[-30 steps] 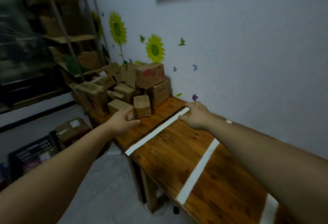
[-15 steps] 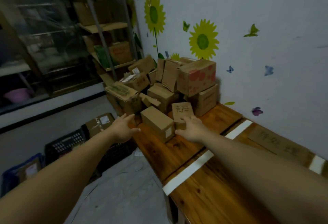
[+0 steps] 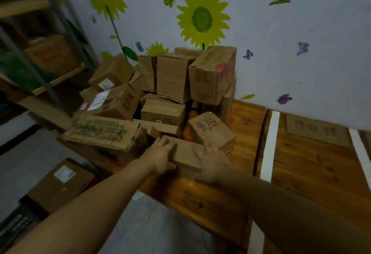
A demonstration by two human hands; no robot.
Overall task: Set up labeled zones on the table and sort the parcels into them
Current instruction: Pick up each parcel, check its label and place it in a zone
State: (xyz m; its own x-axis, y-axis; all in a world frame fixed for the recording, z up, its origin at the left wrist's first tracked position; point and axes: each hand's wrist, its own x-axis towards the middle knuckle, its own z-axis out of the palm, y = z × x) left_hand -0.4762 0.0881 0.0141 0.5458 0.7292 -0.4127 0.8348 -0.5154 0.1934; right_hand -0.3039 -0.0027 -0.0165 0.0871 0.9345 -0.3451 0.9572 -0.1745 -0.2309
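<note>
A heap of brown cardboard parcels (image 3: 174, 85) fills the far left end of the wooden table (image 3: 202, 199). At the front of the heap lies a long flat parcel (image 3: 185, 153). My left hand (image 3: 159, 156) grips its left end, thumb underneath. My right hand (image 3: 210, 162) lies over its right end, fingers bent on its top. Just behind stands a small parcel with handwritten characters (image 3: 210, 130). White tape strips (image 3: 270, 145) divide the table into zones. A cardboard label with writing (image 3: 316, 129) lies in the zone to the right.
A metal shelf rack with boxes (image 3: 46, 60) stands at the left. On the floor below the table's left end sits a cardboard box (image 3: 60, 183) on a dark crate. The wall with sunflower stickers (image 3: 202, 16) closes the far side.
I have moved closer to the heap. My left hand came in from the air beside the table onto the long parcel. My right hand shifted from the small parcel onto its right end.
</note>
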